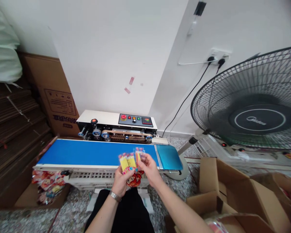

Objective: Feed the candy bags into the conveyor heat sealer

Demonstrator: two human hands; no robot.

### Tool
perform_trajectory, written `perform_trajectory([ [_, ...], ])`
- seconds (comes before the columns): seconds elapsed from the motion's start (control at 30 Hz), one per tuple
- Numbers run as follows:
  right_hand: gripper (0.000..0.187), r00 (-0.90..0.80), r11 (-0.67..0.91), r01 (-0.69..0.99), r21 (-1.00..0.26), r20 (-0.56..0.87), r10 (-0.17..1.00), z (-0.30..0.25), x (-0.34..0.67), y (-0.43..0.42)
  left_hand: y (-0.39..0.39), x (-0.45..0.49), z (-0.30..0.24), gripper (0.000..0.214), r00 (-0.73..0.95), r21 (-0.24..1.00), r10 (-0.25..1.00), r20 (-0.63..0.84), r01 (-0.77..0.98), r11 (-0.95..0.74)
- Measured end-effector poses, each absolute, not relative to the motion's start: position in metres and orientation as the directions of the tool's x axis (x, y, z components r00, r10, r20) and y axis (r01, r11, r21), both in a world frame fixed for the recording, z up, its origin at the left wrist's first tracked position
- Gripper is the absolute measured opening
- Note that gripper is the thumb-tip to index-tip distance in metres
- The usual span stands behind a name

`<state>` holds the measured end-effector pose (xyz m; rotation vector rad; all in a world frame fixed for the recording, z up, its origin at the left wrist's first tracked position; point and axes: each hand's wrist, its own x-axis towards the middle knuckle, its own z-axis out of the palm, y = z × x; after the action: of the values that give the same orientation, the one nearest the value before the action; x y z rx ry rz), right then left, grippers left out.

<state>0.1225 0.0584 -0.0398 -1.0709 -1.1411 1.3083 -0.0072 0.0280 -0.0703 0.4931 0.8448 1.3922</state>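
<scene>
My left hand point(120, 182), with a metal watch at the wrist, is closed around small clear plastic packets point(126, 162) with yellow and red contents. Below them hangs their printed part point(134, 181), with colourful letters and a red cartoon figure. My right hand point(149, 167) pinches a similar packet point(138, 155) right beside them. Both hands are over the front edge of a blue conveyor belt point(82, 152), near its right end. Behind the belt stands a band sealing machine point(104, 118) with rollers and a control panel point(135, 120).
At the right, a large black fan point(259, 119) stands above open cardboard boxes point(232, 181). A box of printed packets point(48, 187) sits under the belt's left end. Flattened cartons point(16, 113) are stacked at the left. A black cord point(184, 100) runs down from the wall socket.
</scene>
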Motion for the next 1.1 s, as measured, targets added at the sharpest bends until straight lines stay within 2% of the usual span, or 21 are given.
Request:
perform_trajectory([
  [0.07,0.024,0.016,-0.008,-0.156,-0.988,-0.011,1.000,-0.051,0.118,0.056,0.028,-0.006,-0.070,0.042,-0.035,0.741,0.971,-0.238,-0.653,0.158],
  [0.2,0.030,0.176,0.047,-0.053,-0.997,0.037,0.984,-0.056,0.143,0.080,0.028,-0.007,-0.072,0.042,-0.036,0.732,0.957,-0.289,-0.652,0.197],
  [0.3,0.035,0.297,0.003,0.194,-0.981,0.061,0.953,-0.054,0.183,0.110,0.029,-0.008,-0.072,0.042,-0.046,0.727,0.943,-0.331,-0.649,0.224],
  [0.4,0.034,0.414,-0.139,0.487,-0.862,0.088,0.906,-0.057,0.216,0.135,0.029,-0.008,-0.071,0.043,-0.049,0.736,0.942,-0.331,-0.638,0.225],
  [0.5,0.030,0.438,-0.202,0.577,-0.791,0.091,0.894,-0.062,0.226,0.152,0.030,-0.007,-0.070,0.048,-0.058,0.752,0.951,-0.303,-0.628,0.201],
  [0.63,0.029,0.386,-0.202,0.616,-0.762,0.068,0.920,-0.062,0.209,0.161,0.029,-0.007,-0.070,0.051,-0.066,0.752,0.950,-0.306,-0.629,0.198],
  [0.7,0.033,0.335,-0.141,0.638,-0.757,0.108,0.936,-0.058,0.195,0.156,0.029,-0.007,-0.070,0.050,-0.058,0.745,0.949,-0.311,-0.635,0.205],
  [0.77,0.031,0.209,0.012,0.623,-0.782,0.181,0.961,-0.052,0.180,0.141,0.029,-0.007,-0.070,0.048,-0.048,0.737,0.949,-0.313,-0.643,0.210],
  [0.83,0.026,0.014,0.165,0.517,-0.840,0.202,0.979,-0.048,0.163,0.119,0.029,-0.007,-0.070,0.046,-0.039,0.733,0.952,-0.304,-0.647,0.208],
  [0.93,0.021,-0.209,0.224,0.387,-0.895,0.152,0.966,-0.048,0.141,0.084,0.029,-0.006,-0.070,0.045,-0.040,0.731,0.959,-0.280,-0.657,0.186],
  [1.0,0.018,-0.237,0.238,0.394,-0.888,0.151,0.960,-0.050,0.132,0.069,0.029,-0.005,-0.070,0.045,-0.045,0.727,0.961,-0.274,-0.664,0.176],
  [1.1,0.019,-0.157,0.218,0.348,-0.912,0.172,0.973,-0.054,0.130,0.065,0.029,-0.004,-0.071,0.045,-0.052,0.722,0.958,-0.283,-0.669,0.177],
])
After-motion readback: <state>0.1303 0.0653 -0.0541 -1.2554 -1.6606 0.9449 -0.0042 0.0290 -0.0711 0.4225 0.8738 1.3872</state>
